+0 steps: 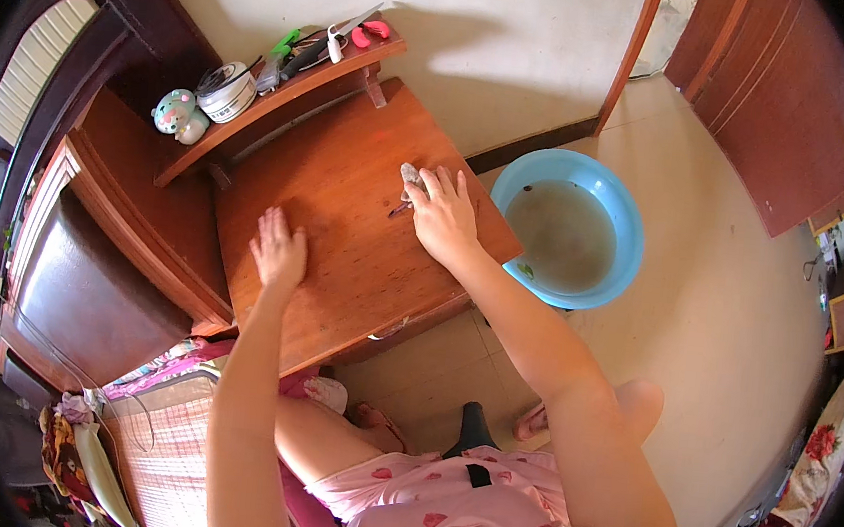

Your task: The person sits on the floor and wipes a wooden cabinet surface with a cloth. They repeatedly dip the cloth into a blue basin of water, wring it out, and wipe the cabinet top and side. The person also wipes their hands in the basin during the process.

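My left hand [280, 253] lies flat on the reddish-brown wooden desk [328, 185], fingers stretched out and nothing in them. Toward the desk's right side, my right hand [443, 215] presses down on a small crumpled grey cloth [412, 176]. Part of this cloth shows at the left of the fingers; the rest is hidden under the hand. Beside the right hand is a small dark mark or object [400, 208] on the wood, too small to make out.
A light-blue basin [629, 231] of murky water stands on the floor right of the desk. The raised shelf [286, 101] holds a figurine [181, 116], a round white container [226, 93], a knife [358, 19] and pink-handled scissors [370, 33]. A bed with a checked mat [160, 451] is at left.
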`<state>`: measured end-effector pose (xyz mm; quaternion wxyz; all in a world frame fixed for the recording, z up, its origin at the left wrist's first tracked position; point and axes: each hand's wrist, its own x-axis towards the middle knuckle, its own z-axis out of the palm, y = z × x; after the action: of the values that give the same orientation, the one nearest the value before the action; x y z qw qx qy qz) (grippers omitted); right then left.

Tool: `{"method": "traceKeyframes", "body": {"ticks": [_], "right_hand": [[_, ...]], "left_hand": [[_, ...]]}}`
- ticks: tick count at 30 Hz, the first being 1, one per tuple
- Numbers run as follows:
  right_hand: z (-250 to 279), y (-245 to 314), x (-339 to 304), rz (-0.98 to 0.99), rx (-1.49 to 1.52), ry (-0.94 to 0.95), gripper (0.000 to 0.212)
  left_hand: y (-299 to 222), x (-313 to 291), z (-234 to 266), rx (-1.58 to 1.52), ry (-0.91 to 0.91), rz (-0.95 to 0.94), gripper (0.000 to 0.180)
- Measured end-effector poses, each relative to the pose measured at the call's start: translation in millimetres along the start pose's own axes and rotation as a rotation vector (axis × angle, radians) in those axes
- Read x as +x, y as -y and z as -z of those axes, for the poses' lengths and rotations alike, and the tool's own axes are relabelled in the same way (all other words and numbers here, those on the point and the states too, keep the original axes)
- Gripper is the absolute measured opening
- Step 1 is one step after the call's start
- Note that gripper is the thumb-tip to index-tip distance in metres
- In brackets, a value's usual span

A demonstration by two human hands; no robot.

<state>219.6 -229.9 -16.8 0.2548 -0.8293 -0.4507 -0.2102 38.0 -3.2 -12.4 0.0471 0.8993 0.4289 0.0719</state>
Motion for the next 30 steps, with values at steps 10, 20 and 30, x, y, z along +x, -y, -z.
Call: {"method": "traceKeyframes", "body": {"ticks": [10,20,30], "right_hand": [[12,-19,-8,0.179,0.036,-0.075,0.032],[42,-22,-15,-0.095,0.142,0.454,0.019],[49,-69,-56,0.144,0.079,-0.165,0.018]], "left_hand": [[-212,1,3,-0.573,0.031,-0.734,0.037],[-275,8,15,-0.051,0.321,-0.918,0.025],[-347,10,-23,-0.058,0.547,-0.849,0.018]]}}
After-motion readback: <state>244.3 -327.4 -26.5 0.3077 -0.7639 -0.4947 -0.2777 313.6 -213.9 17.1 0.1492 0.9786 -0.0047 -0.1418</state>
